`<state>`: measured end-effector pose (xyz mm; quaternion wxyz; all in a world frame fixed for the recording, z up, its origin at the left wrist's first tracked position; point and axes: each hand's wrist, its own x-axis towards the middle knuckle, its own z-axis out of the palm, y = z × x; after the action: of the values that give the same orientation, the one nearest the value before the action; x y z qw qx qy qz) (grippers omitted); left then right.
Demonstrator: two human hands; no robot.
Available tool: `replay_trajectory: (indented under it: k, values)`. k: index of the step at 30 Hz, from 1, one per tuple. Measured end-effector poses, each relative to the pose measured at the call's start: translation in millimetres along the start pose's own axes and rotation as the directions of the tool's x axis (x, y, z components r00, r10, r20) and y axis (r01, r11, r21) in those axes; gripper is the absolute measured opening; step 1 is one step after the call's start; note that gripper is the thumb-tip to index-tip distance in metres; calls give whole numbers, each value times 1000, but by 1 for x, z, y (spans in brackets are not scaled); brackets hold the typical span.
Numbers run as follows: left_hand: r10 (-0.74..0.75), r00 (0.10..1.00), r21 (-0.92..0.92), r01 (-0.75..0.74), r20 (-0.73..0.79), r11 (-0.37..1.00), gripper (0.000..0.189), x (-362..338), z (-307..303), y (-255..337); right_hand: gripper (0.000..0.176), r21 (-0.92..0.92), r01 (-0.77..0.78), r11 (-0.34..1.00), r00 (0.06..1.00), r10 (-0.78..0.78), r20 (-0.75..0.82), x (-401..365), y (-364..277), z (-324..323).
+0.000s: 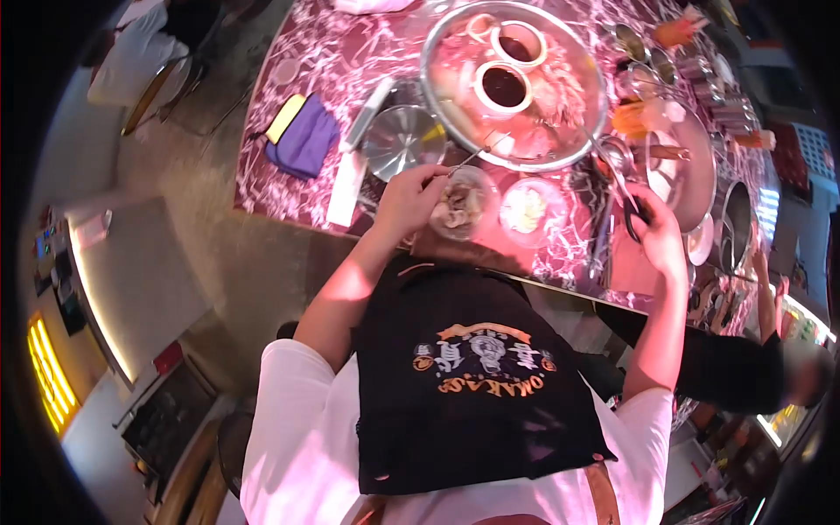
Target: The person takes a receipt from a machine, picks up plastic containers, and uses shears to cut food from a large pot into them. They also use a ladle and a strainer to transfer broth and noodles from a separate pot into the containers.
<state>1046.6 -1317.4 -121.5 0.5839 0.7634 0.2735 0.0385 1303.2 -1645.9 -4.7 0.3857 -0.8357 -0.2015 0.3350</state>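
My left hand (415,199) pinches a thin metal utensil, perhaps tweezers, whose tip reaches over the near rim of a large round metal tray (426,86). On that tray lie food pieces and two white cups of dark liquid (503,87). Scissors (623,181) with dark handles are in my right hand (658,229), their blades pointing up and left toward the tray's right side. Just below the tray stand a clear bowl of greyish food pieces (460,206), close beside my left hand, and a bowl of pale yellowish pieces (524,210).
A metal pan (404,140) and a purple pouch (308,144) lie on the left of the marbled table. Plates (696,166), a dark pan (737,226) and utensils crowd the right. Another person in dark clothes (726,367) is at the right; a chair (157,94) stands upper left.
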Motion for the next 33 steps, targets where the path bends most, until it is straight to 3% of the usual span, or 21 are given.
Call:
replay_trajectory:
  k: [4,5,6,8,11,14,15,19,20,22,28,30,33]
  values:
    - [-57,997,-65,53,-51,996,24,-30,-27,-21,53,-41,-134,990,973,139,183,-40,-40,37]
    - [-88,995,-94,83,-55,992,26,-40,-33,-33,53,-123,-61,991,980,83,183,-45,-41,51]
    - [-114,992,-128,106,-61,986,27,-53,-38,-41,51,-297,133,946,964,-54,259,-47,-45,76]
    - [-155,984,-105,145,-87,984,25,-70,-44,-39,51,-659,192,727,955,16,296,-47,-64,98]
    - [-183,978,-155,166,-100,974,25,-88,-47,-52,52,-850,276,449,954,-19,300,-52,-96,117]
    - [-177,972,-187,147,-153,971,25,-100,-47,-62,50,-892,344,295,938,-72,338,-56,-123,124]
    - [-181,970,-196,148,-162,969,25,-103,-48,-61,42,-880,389,273,921,-117,371,-56,-128,127]
    - [-198,961,-193,162,-190,968,25,-113,-49,-64,30,-880,440,178,898,-77,434,-43,-132,152]
    - [-207,959,-184,172,-193,968,26,-114,-49,-63,28,-871,461,170,886,-144,440,-34,-117,158]
    - [-200,962,-159,172,-186,972,26,-114,-50,-57,34,-898,419,134,907,-114,406,-17,-96,171]
    - [-175,971,-167,147,-164,975,23,-98,-41,-62,28,-769,378,515,918,-98,385,-24,-86,112]
    - [-180,973,-163,155,-147,974,23,-90,-41,-57,45,-606,283,743,935,-73,347,-33,-77,84]
    - [-167,981,-158,150,-103,976,23,-72,-35,-41,50,-447,44,893,976,57,209,-36,-53,52]
